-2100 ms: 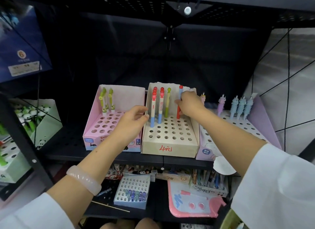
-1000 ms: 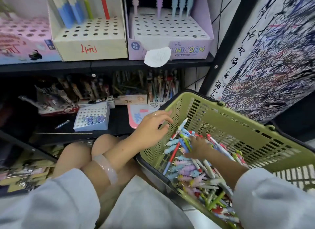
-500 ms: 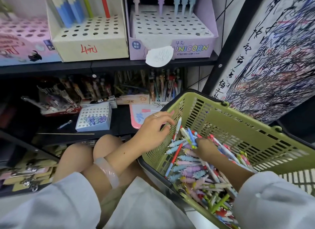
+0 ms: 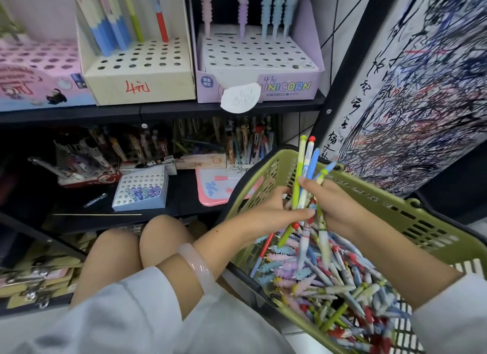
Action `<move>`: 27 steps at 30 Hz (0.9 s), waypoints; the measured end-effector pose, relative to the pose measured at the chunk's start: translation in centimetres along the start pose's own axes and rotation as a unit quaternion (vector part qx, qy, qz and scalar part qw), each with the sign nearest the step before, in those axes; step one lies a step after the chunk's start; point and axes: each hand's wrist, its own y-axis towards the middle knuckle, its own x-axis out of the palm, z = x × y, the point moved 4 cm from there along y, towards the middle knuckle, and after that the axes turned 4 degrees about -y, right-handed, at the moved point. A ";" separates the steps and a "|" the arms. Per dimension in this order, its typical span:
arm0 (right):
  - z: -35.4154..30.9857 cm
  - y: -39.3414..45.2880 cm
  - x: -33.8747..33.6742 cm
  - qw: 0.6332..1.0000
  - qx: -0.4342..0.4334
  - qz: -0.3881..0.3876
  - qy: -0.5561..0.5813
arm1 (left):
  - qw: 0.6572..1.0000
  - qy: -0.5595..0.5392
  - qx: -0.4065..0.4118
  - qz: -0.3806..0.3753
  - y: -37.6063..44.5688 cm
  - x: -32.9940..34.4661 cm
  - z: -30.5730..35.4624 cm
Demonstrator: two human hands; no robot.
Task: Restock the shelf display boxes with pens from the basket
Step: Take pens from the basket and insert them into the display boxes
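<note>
You get bright, even light up top, a dim lower shelf point(image 4: 184, 195), bowed edges and blurred near sleeves point(image 4: 131, 324)

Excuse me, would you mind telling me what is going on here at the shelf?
A person crouched by the shelf is gathering a bunch of pens over the green basket. The right hand grips the bunch upright while the left hand pinches it from the side. The cream display box and the unicorn box above each have many empty holes.
</note>
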 end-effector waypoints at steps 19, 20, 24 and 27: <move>-3.7 -0.9 1.4 0.975 -0.143 0.162 -0.050 | 0.987 -0.126 0.094 0.021 -1.2 -1.3 2.3; -4.0 -0.7 1.3 0.978 -0.128 0.166 -0.018 | 0.986 -0.130 0.097 0.029 -1.4 -1.5 2.4; -5.8 0.2 2.1 0.973 -0.057 0.155 0.160 | 0.984 -0.112 0.131 0.046 -1.8 -2.1 3.0; -7.6 0.6 3.3 0.968 -0.047 0.155 0.192 | 0.976 -0.132 0.168 0.042 -2.5 -2.7 4.0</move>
